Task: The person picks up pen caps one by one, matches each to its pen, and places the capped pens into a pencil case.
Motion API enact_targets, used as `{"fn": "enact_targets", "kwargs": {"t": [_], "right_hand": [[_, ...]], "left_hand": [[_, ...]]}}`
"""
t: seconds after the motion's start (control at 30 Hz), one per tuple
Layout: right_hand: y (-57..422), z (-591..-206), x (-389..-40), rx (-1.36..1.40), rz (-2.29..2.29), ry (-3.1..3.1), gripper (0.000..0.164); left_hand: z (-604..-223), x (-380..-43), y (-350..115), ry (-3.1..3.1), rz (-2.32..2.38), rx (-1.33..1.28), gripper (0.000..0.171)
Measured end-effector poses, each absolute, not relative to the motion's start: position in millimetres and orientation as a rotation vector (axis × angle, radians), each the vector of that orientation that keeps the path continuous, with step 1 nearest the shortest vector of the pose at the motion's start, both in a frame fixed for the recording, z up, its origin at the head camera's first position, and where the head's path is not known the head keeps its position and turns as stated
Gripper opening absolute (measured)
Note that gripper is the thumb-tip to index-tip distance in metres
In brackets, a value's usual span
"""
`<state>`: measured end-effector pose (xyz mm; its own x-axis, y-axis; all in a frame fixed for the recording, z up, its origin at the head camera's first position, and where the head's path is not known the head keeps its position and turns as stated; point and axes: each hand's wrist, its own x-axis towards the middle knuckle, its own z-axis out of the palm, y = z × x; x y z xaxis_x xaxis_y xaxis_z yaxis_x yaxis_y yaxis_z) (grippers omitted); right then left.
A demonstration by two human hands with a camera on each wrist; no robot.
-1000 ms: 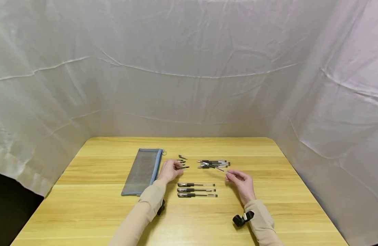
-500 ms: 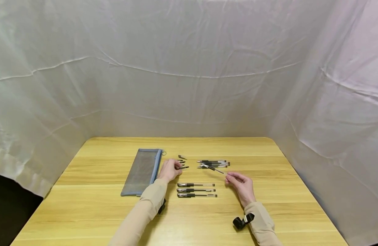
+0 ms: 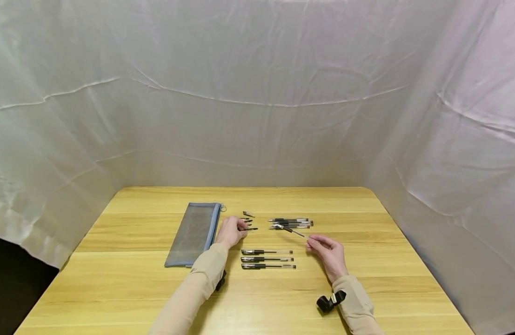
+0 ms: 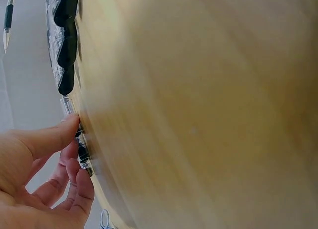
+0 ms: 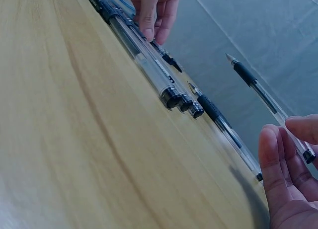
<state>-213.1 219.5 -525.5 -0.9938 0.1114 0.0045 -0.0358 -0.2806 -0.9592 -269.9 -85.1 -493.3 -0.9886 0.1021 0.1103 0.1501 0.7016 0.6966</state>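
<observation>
My right hand point(image 3: 329, 256) pinches the clear rear end of an uncapped gel pen point(image 5: 257, 92) between thumb and fingers. The pen is raised above the table, tip pointing left and away. My left hand point(image 3: 230, 231) is at a small group of pen caps, thumb and finger pinching a black-ended clear cap point(image 5: 166, 56) low at the tabletop. Other caps point(image 4: 83, 152) lie by its fingers, partly hidden by them. Beyond the held pen, several uncapped pens point(image 3: 288, 220) lie side by side, tips to the left. Three capped pens point(image 3: 267, 259) lie in a row nearer me.
A grey mesh zip pouch point(image 3: 193, 235) with blue edging lies left of my left hand, its pull ring point(image 3: 224, 208) at the far corner. One separate cap point(image 3: 248, 214) lies behind the others. Pale curtains point(image 3: 257, 130) surround the wooden table point(image 3: 115, 288).
My right hand and the pen in it have dipped very slightly toward me. My left hand stays at the caps, almost still.
</observation>
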Motion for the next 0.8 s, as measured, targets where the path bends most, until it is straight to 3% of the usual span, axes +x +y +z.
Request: {"fn": "enact_targets", "kwargs": {"t": [0.53, 0.8], "right_hand": [[214, -523, -216, -0.12, 2.439, -1.858, 0.04], [208, -522, -220, -0.112, 2.434, -1.926, 0.044]], "left_hand": [[-494, -269, -88, -2.854, -1.138, -0.186, 0.004], [-495, -260, -96, -2.817, -1.144, -0.256, 0.009]]}}
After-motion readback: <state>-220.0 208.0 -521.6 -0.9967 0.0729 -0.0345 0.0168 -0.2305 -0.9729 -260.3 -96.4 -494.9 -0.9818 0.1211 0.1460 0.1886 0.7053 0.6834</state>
